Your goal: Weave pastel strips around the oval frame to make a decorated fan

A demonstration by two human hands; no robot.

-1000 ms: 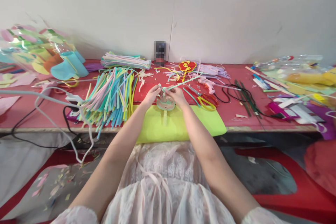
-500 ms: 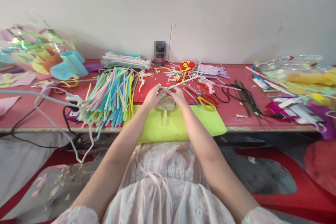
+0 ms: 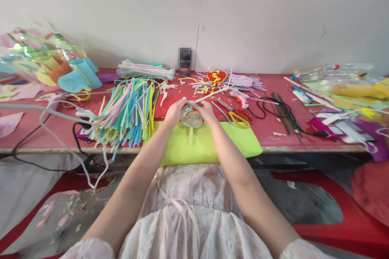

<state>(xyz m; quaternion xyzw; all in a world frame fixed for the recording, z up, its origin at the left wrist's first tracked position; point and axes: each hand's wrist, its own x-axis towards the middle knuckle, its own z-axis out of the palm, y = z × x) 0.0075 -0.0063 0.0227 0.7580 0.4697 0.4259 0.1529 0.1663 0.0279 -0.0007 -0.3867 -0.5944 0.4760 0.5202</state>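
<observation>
Both our left hand point(image 3: 175, 112) and right hand point(image 3: 206, 111) are finger-pinching a pipe cleaner point(image 3: 212, 95) we are judging light, soft and bendy, best held close to the round disc point(image 3: 192, 118).

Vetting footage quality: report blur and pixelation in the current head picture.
Head view, centre: fine detail between left hand and right hand is unclear; head view, left edge: colourful shapes look smeared; head view, back: dark upright object is pixelated.

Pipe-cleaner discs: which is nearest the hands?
The mint-edged disc, between the left hand and right hand; the red-and-yellow disc lies farther back.
</observation>
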